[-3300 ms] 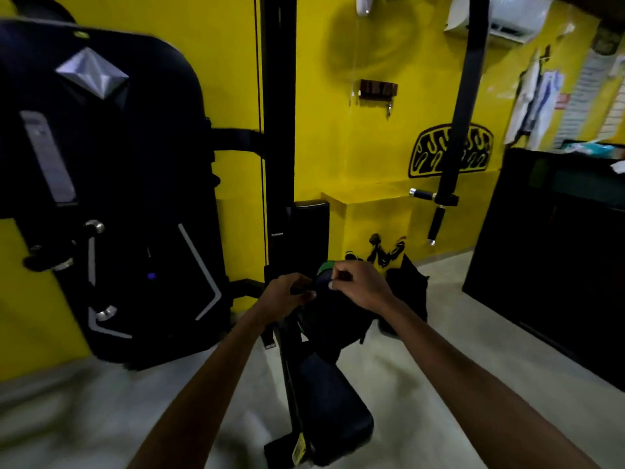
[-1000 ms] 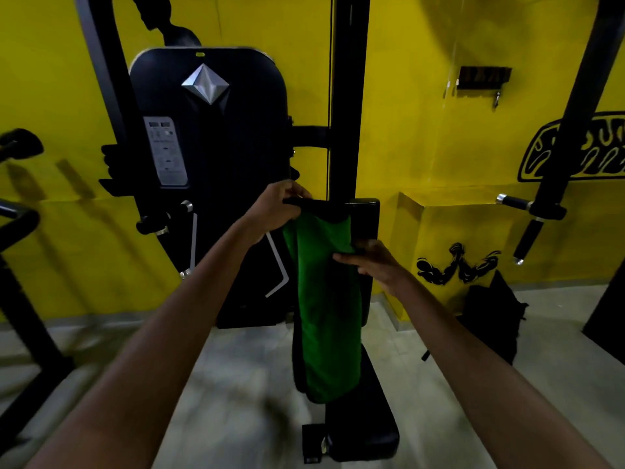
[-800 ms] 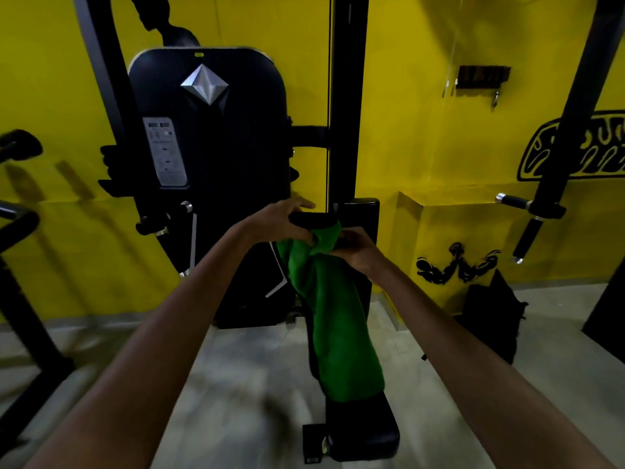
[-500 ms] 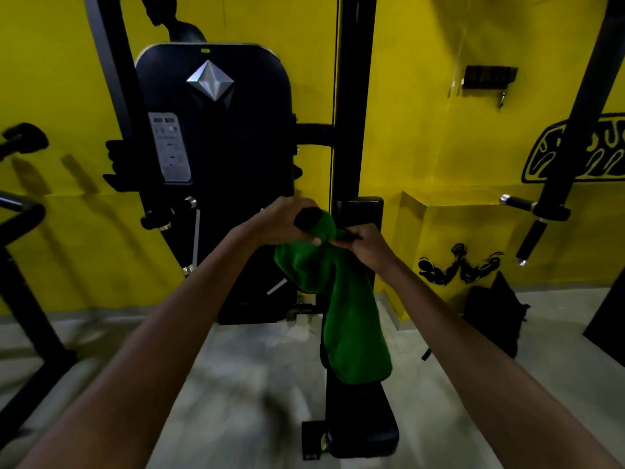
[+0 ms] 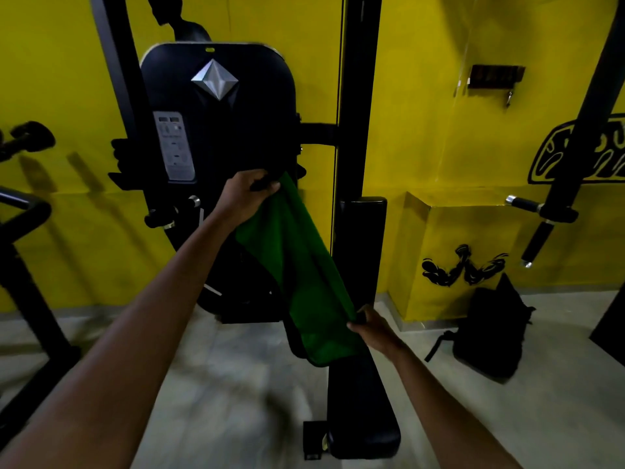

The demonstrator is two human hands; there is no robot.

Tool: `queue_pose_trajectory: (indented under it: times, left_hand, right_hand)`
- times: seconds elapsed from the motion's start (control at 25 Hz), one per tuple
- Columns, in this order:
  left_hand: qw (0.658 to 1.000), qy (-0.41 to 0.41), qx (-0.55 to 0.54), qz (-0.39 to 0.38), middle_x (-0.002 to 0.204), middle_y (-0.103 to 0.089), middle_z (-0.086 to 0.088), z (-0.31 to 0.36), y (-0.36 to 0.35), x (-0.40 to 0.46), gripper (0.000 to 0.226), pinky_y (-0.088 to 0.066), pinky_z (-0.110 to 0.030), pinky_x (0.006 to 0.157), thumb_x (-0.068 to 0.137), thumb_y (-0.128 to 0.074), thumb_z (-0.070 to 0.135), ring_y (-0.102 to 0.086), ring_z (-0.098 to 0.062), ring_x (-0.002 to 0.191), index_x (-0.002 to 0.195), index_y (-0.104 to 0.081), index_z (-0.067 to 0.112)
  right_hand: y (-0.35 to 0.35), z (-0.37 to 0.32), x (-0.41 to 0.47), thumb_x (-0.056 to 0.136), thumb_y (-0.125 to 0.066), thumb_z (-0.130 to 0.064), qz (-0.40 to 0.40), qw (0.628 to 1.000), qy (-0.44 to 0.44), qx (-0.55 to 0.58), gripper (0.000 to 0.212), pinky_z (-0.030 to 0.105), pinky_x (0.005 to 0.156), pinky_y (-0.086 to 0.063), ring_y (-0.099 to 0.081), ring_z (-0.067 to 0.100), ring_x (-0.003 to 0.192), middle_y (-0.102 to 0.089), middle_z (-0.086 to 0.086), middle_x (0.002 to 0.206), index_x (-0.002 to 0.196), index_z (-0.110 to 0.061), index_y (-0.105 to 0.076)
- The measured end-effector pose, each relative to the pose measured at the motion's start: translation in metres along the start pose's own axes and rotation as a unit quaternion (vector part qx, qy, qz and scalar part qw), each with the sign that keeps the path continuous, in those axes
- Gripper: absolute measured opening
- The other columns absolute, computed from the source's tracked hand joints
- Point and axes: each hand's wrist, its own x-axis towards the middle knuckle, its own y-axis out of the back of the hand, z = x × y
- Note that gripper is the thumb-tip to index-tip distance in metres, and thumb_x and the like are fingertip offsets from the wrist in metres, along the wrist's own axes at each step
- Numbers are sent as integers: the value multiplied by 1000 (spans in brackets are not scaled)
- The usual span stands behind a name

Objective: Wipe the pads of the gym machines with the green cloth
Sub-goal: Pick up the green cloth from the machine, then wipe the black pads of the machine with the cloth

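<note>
Cloth point(image 5: 297, 265) stretched taut in the air between 2 hands, long axis running diagonally from upper left to lower right. Left hand point(image 5: 245, 194) pinches the top end, right hand point(image 5: 372, 328) the lower end. Upright back pad point(image 5: 363, 252) stands just right of it, nearer the right hand; seat pad point(image 5: 362, 414) lies below.

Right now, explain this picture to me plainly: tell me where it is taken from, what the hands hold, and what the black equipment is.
This is one view from a camera worn on a person's head, looking forward and down at their bare arms. The left hand pinches the top edge of a green cloth; the right hand pinches its lower edge, so both have a grip and the cloth stretches slantwise between them. Behind it stands a black gym machine with an upright black back pad and a black padded seat below. A black backpack sits on the grey floor by the yellow wall.
</note>
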Motion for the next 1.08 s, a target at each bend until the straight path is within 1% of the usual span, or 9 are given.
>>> queue_pose_trajectory:
  times: [0.12,0.24,0.4,0.48,0.6,0.72,0.84,0.96,1.08]
  left_hand:
    - [998,49,45,-2,95,-62,-7,-17,-4,-7,26,-41,-18,62,89,-65,23,-59,-17,85,108,-66,5]
    - [996,47,55,-57,92,-64,-6,-19,-26,-24,23,-42,-11,54,89,-65,22,-59,-11,74,104,-67,5]
    - [994,4,48,-101,89,-69,-12,-11,-60,-44,16,-49,-34,71,90,-63,22,-65,-24,83,96,-67,8]
    - [997,15,11,-79,83,-66,-9,-11,-64,-48,14,-46,-31,63,93,-59,20,-62,-20,73,97,-65,8]
    - [989,50,-108,-92,78,-61,-6,-14,-67,-51,22,-42,-28,60,94,-57,29,-57,-18,66,95,-62,8]
    - [973,61,-157,-158,101,-66,-8,-13,-74,-56,56,-55,-35,75,75,-74,44,-66,-22,89,115,-55,11]
    - [989,-14,-54,-135,119,-60,-7,-13,-89,-57,69,-49,-25,85,73,-80,12,-59,-18,107,130,-42,8]
    - [982,23,-175,-68,117,-60,-6,-11,-91,-56,51,-50,-30,90,81,-69,1,-58,-20,110,127,-47,7]
    - [921,103,-362,-101,111,-63,-3,-14,-86,-56,43,-55,-27,84,86,-61,-3,-62,-18,103,125,-50,10]
  right_hand:
    - [15,-46,4,91,-59,-15,30,996,20,81,25,31,70,-45,-52,25,99,-49,10,102,108,-13,-41]
    - [24,-106,5,90,-59,-12,-1,987,19,157,20,32,57,-49,-54,24,84,-49,7,93,103,-14,-43]
    - [25,-153,14,82,-50,2,10,973,42,227,30,46,66,-53,-40,29,75,-34,9,77,70,-18,-32]
    - [26,-157,14,86,-48,7,38,954,34,296,26,52,69,-57,-45,28,76,-40,10,83,77,-15,-37]
    - [33,-159,5,91,-48,9,47,924,29,379,17,25,49,-56,-57,19,66,-51,9,86,99,-6,-48]
    - [37,-160,0,93,-50,4,65,908,49,411,12,24,50,-55,-63,20,59,-60,15,87,103,-3,-51]
    - [42,-157,-3,94,-52,1,59,911,108,393,16,23,49,-54,-65,16,50,-63,12,76,109,-1,-51]
    - [59,-136,4,89,-65,-18,152,946,205,200,31,27,65,-52,-66,13,76,-67,4,85,115,-7,-53]
    - [73,-93,10,77,-74,-37,81,976,82,186,70,33,85,-49,-55,22,111,-54,6,125,134,-15,-42]
